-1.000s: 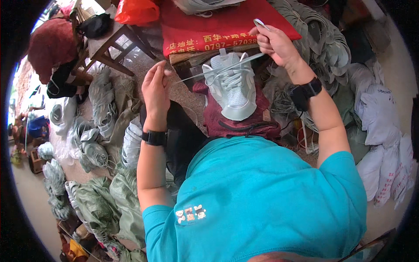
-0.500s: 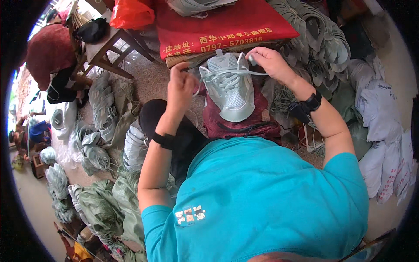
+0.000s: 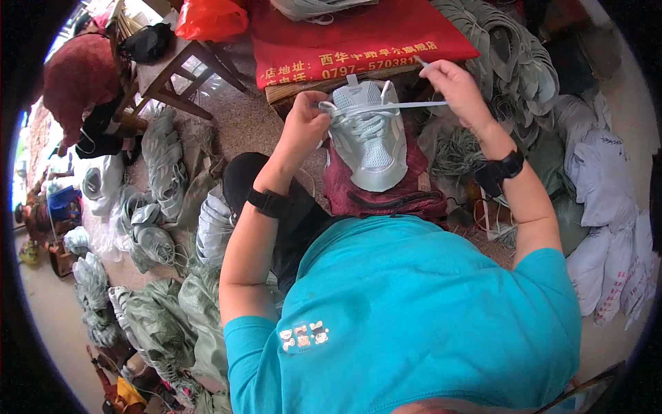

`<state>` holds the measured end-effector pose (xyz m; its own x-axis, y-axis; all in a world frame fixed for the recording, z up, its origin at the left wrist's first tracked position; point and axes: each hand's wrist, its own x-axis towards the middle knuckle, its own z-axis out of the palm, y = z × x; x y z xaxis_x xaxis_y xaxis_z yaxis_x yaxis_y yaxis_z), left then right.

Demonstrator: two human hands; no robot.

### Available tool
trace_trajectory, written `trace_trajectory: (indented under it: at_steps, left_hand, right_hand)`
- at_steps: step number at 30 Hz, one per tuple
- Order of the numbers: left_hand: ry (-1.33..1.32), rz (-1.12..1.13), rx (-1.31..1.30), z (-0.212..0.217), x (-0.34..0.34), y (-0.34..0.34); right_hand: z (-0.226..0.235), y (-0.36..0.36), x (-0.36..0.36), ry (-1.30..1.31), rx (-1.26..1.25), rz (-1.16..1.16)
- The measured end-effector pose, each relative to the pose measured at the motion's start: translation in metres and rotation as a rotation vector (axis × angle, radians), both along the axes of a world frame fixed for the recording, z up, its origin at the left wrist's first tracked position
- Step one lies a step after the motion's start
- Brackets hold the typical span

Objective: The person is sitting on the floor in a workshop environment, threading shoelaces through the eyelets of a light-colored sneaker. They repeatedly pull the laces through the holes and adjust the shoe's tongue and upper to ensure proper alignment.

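A pale grey-green shoe upper [image 3: 377, 156] with a mesh toe lies on a maroon cloth [image 3: 422, 164], its toe pointing toward me and its tongue away. A light shoelace [image 3: 422, 105] crosses its throat and runs taut to the right. My right hand [image 3: 460, 91], raised to the right of the upper, is closed on that lace, and a short tip sticks out past the fingers. At the upper's left eyelet edge my left hand [image 3: 307, 127] is closed, pinching there; its fingertips are partly hidden.
Beyond the upper stands a wooden bench [image 3: 303, 92] covered by a red printed cloth [image 3: 358, 38]. Bundled uppers [image 3: 524, 76] are heaped at the far right, white sacks [image 3: 603, 172] below them. More bundles [image 3: 165, 165] and green sacks [image 3: 155, 321] lie left. Another person [image 3: 79, 90] sits at far left.
My right hand has moved right and away from me, drawing the lace out straight. My left hand has come in from the left and closed at the upper's left edge.
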<state>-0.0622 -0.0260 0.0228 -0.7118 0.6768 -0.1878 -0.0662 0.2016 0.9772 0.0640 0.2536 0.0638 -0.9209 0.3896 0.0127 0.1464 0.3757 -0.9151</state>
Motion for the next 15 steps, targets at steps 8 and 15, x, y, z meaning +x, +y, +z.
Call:
trace_trajectory:
  at_steps: [8,15]
  left_hand:
    - [0.361,-0.078,-0.062,-0.027,-0.018,0.000]
    - [0.483,-0.244,-0.089,0.002,-0.025,-0.022]
  right_hand:
    - [0.013,-0.048,0.003,-0.213,0.314,0.167]
    - [-0.008,-0.033,-0.005,-0.256,0.273,0.230]
